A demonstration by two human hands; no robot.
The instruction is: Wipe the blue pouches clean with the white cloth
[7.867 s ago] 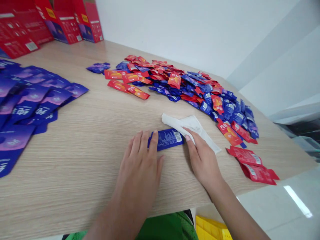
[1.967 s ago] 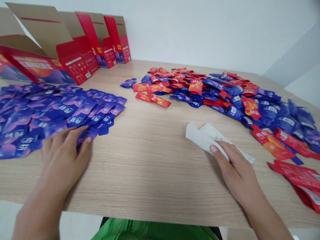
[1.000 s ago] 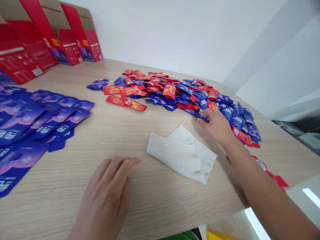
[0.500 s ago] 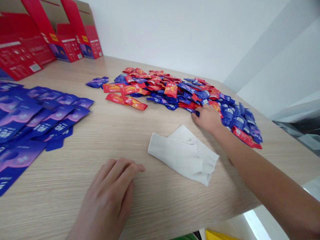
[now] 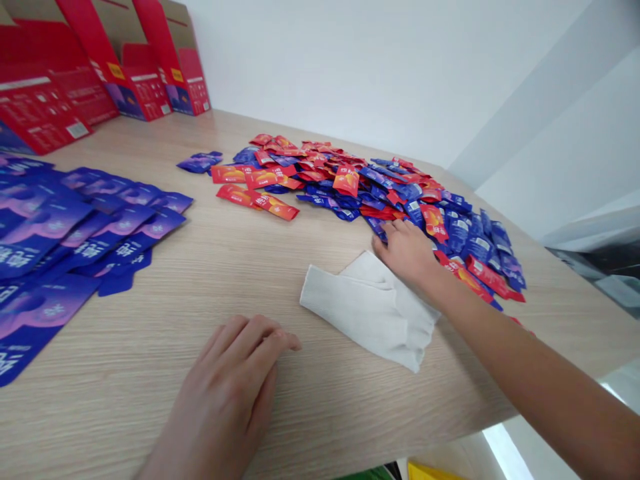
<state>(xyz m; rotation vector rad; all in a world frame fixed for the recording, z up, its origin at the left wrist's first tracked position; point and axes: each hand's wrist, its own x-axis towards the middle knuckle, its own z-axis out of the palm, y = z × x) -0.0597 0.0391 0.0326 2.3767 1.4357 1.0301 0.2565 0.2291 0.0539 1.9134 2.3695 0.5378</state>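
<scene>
One plain-shaped dark-blue packet (image 5: pixel 377 228) at right fingers (image 5: pixel 393 233)

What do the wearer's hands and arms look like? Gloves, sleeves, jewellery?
Left hand and right hand: both bare, no gloves, no rings or watch visible. Right forearm shows no sleeve up to the frame edge; the left is cut off near the wrist. Green fabric at the bottom edge, probably clothing.

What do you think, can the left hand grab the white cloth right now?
Probably yes. The left hand is close beside the white cloth, not touching it, and nothing seems to stand between them.
</scene>
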